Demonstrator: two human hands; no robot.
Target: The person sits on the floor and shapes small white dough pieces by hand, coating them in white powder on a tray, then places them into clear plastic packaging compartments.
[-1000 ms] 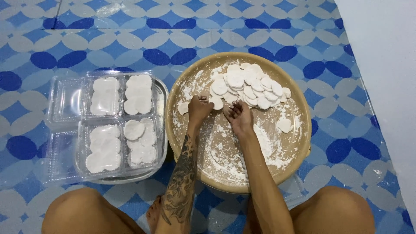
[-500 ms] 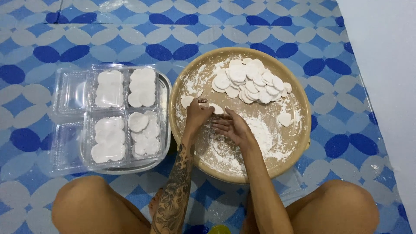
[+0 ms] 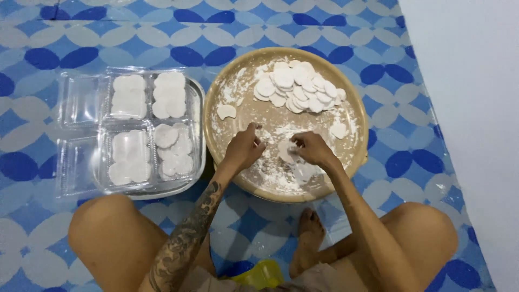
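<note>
- Hands meet over the floured round tray (image 3: pixel 227 81): right hand (image 3: pixel 313 150) pinches a white dough disc (image 3: pixel 285 150); left hand (image 3: pixel 244 148), loosely curled and empty, sits just beside it.
- Heaped discs (image 3: pixel 297 86) lie beyond them.
- Clear plastic containers (image 3: pixel 130 130) sit left.

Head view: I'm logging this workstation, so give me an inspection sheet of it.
Surface: blue and white patterned floor mat.
Job's things: round floured tray with a pile of white discs; one disc between the hands.
Clutter: clear plastic boxes of discs on a metal tray; yellow thing by the legs.
Grippers: left hand and right hand over the flour; right fingers on the disc.
Cables: nothing seen.
Surroundings: white wall at right.
</note>
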